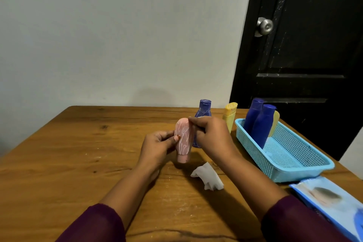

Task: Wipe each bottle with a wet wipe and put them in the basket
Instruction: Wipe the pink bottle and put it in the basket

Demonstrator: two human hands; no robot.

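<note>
A pink bottle (183, 139) with white scribbles is held cap-down over the table. My left hand (158, 146) pinches its left side. My right hand (211, 133) grips its right side, fingers curled over the top. Behind them stands a purple bottle (204, 109) with white marks, partly hidden by my right hand. A yellow tube (230, 116) stands to its right. A crumpled white wet wipe (209, 177) lies on the table below the bottle. The light blue basket (294, 165) at right holds two dark blue bottles (261, 124) and a yellow one (275, 123).
A blue wet wipe pack (332, 200) lies at the table's front right corner. The wooden table (78, 153) meets a white wall at the back. A black door (306, 49) with a metal knob stands behind the basket.
</note>
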